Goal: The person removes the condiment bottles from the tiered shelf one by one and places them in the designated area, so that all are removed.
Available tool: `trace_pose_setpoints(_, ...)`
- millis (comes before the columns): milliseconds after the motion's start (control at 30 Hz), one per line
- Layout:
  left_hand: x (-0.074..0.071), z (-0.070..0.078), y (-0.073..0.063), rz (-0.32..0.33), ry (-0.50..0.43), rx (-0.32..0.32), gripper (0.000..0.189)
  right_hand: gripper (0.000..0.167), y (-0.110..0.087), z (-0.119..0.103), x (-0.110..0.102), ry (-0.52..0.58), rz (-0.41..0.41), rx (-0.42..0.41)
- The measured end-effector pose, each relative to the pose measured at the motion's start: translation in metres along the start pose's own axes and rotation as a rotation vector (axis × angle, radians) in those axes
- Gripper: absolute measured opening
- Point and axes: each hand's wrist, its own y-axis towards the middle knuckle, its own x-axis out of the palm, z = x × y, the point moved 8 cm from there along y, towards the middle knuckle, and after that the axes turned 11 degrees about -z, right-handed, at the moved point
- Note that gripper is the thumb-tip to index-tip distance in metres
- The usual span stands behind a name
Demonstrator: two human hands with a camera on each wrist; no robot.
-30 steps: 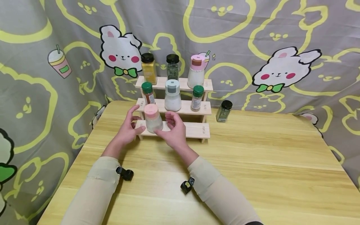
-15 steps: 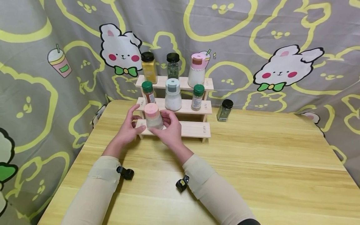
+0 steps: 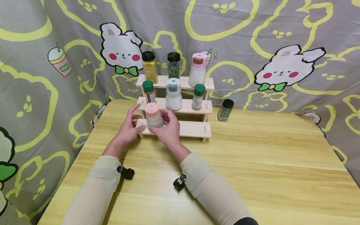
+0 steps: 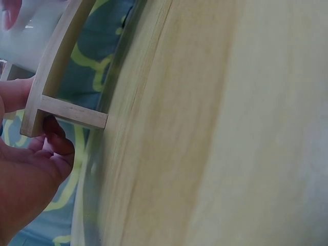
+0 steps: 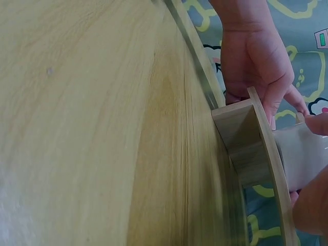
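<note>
A seasoning jar [image 3: 154, 121] with a pink lid stands upright near the left end of the lowest step of a three-tier wooden spice rack [image 3: 191, 128]. My right hand [image 3: 170, 128] holds this jar from its right side, thumb across the front and fingers behind. At the rack's left end is my left hand [image 3: 127, 129]. In the left wrist view, that hand [image 4: 32, 171] grips the end of the lowest step, thumb on top and fingers curled underneath. The right wrist view shows the glass jar [image 5: 301, 156] upright on the step's board.
On the middle step stand two green-capped spice bottles, one red [image 3: 149, 90], one pale [image 3: 198, 99], with a light-blue-lidded jar [image 3: 173, 98] between. The top step bears a yellow spice bottle [image 3: 150, 69], a black-capped bottle [image 3: 173, 67] and another pink-lidded jar [image 3: 197, 73]. Right of the rack stands a black-capped bottle [image 3: 225, 112].
My right hand has moved left against the pink-lidded jar and its fingers have closed in around it. My left hand stays at the rack's end.
</note>
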Motion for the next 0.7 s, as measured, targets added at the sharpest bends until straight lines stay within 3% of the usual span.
trace_pose_setpoints(367, 0.0012, -0.0006, 0.0011, -0.001, -0.005, 0.0, 0.091, 0.064, 0.0003, 0.0002, 0.0002, -0.054, 0.03, 0.039)
trace_pose_setpoints(700, 0.0003, -0.0011, 0.0004, 0.007, -0.015, 0.003, 0.091, 0.061, 0.0018, -0.0002, 0.0013, -0.008, 0.032, 0.031)
